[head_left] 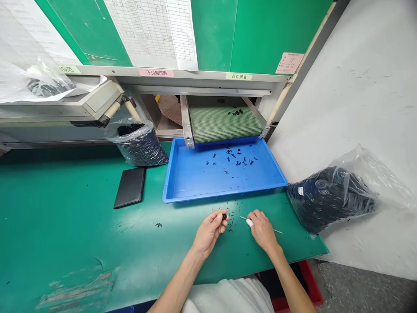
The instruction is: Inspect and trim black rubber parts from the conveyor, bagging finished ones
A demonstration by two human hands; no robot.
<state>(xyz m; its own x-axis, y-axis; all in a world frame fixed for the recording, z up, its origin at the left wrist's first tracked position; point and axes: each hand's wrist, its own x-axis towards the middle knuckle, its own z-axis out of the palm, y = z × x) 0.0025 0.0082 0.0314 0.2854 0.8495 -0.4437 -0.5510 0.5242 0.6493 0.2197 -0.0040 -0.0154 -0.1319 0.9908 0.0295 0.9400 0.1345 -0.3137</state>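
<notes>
My left hand pinches a small black part between thumb and fingers; its exact kind is too small to make out. Closed around a thin metal rod is my right hand, with a white covering on one fingertip. The rod's tip points left toward the black part, a short gap apart. On the green tabletop between and beyond the hands lie several tiny black bits. Just past them, a blue tray holds scattered small black parts.
A green mesh conveyor belt ends above the tray's back edge, carrying a few black pieces. Clear bags of black parts stand left and right. A black wallet-like case lies left of the tray. Under the table's right edge is a red bin.
</notes>
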